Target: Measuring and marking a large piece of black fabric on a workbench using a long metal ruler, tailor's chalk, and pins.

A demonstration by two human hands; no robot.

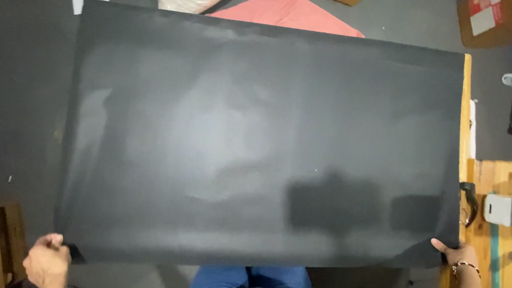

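A: Where does the sheet (pixel 256 155) lie?
B: Spread over the table (pixel 464 121), covering most of it; only the table's right edge shows.

A: And the hands?
B: Left hand (pixel 46 260) at the sheet's near left corner, right hand (pixel 461 255) at its near right corner.

A: Beyond it?
B: Cloth (pixel 287 12) behind the far edge, boxes (pixel 494 9) on the floor, far right.

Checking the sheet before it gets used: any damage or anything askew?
No tears or creases show on the black sheet. It sits skewed, overhanging the wooden table, held by the left hand and right hand.
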